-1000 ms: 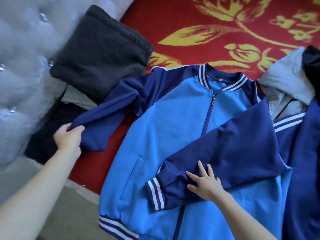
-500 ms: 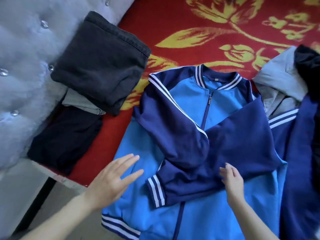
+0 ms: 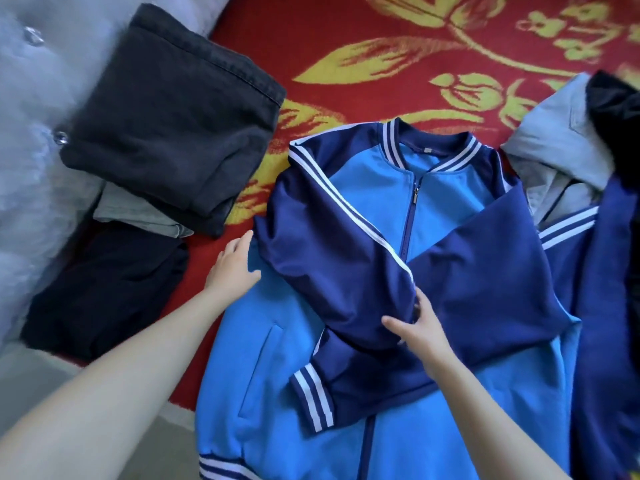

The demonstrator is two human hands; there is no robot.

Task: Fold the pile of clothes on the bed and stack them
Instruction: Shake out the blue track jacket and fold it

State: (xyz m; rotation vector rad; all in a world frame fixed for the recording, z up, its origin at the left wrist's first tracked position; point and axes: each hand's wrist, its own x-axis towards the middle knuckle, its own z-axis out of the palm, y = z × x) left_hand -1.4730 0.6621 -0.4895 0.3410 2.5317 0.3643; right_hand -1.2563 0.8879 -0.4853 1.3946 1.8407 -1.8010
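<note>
1. Both hands have shifted since half a second ago: left hand (image 3: 232, 265) went from hovering over the lower body to the jacket's side edge, and right hand (image 3: 424, 329) slid up onto the crossed sleeves.
2. Blue jacket (image 3: 346, 427) lies flat, front up, under and between both hands, navy sleeves folded across the chest.
3. Left hand: fingers loosely straight, touching the edge, holding nothing.
4. Right hand: spread wide, flat on the sleeves.
5. Folded dark stack (image 3: 173, 116) beyond the left hand; unfolded pile (image 3: 561, 150) beyond and right of the right hand; red floral bedspread (image 3: 381, 46) under everything.
</note>
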